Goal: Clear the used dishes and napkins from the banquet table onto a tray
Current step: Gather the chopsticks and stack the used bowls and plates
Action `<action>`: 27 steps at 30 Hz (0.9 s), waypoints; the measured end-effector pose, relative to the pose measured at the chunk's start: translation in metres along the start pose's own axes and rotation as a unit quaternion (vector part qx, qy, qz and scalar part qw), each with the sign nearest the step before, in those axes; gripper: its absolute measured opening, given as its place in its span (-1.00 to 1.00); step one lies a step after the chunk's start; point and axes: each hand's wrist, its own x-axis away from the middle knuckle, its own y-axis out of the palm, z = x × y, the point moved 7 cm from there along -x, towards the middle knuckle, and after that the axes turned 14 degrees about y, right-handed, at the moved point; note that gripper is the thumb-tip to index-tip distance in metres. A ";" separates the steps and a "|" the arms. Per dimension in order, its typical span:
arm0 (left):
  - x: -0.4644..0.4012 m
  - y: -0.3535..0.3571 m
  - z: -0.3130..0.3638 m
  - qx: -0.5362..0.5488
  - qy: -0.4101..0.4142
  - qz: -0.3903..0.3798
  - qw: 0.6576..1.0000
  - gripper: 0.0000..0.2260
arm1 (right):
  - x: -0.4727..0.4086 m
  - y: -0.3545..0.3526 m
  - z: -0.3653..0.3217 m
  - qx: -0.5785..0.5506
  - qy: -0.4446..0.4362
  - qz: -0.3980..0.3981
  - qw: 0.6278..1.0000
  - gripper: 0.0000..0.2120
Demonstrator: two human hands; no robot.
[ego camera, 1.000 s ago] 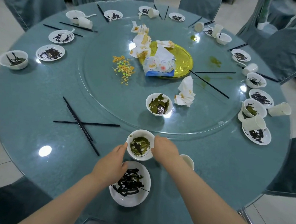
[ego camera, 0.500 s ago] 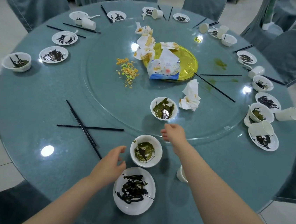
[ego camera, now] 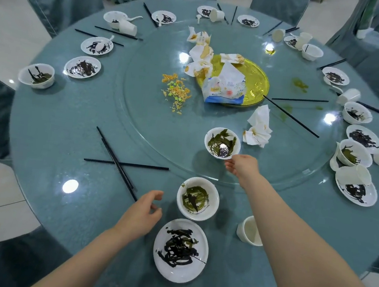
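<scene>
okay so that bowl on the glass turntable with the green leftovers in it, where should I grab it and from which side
Take the bowl by its near rim, coming from the table-edge side, where the right hand already reaches. It stands upright with an open, flaring rim, so a thumb-over-rim pinch should hold it. The near side looks free, while a crumpled napkin lies close on its far right. Keep it level, as residue sits inside.

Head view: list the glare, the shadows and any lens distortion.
Head view: bright lamp glare spots lie on the glass table top, one near the left hand; soft shadows sit under the bowl that the right hand reaches; the wide-angle lens bows the table's edge and stretches the forearms; focus is fairly even, corners softer.
</scene>
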 end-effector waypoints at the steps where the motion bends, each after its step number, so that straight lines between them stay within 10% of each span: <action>1: 0.000 0.000 0.000 0.003 -0.001 0.001 1.000 -0.60 | 0.001 -0.001 -0.001 0.010 -0.005 0.004 1.000 -0.83; 17: -0.004 0.009 0.008 0.096 -0.027 0.024 0.995 -0.69 | 0.079 -0.008 0.028 0.269 -0.089 -0.112 0.952 -0.92; 27: 0.001 0.017 0.025 0.079 0.037 0.009 0.996 -0.54 | 0.075 -0.014 0.050 0.482 -0.152 -0.009 0.863 -0.87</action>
